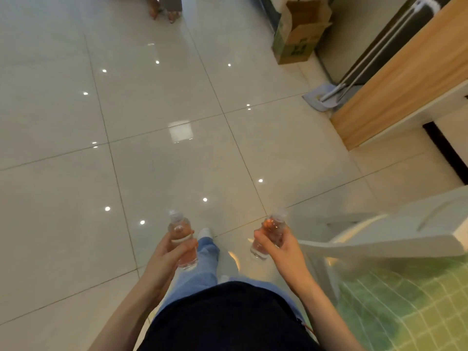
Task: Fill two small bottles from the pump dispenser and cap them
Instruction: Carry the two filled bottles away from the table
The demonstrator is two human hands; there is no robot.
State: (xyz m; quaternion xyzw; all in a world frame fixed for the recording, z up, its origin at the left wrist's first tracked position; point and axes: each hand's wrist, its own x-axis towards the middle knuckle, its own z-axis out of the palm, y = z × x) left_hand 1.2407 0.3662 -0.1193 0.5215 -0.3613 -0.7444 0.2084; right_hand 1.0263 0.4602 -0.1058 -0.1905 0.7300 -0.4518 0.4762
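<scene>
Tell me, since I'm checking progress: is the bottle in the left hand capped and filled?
Capped and filled: the left-hand bottle wears a clear cap and holds pinkish liquid nearly to its neck, within the left hand.

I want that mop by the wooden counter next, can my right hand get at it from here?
Probably not. The right hand is full, shut on a small bottle, and the mop lies well across the floor.

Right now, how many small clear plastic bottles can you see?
2. One small clear plastic bottle with pinkish liquid is held in the left hand; the other is in the right hand. Both look capped. No others visible.
</scene>
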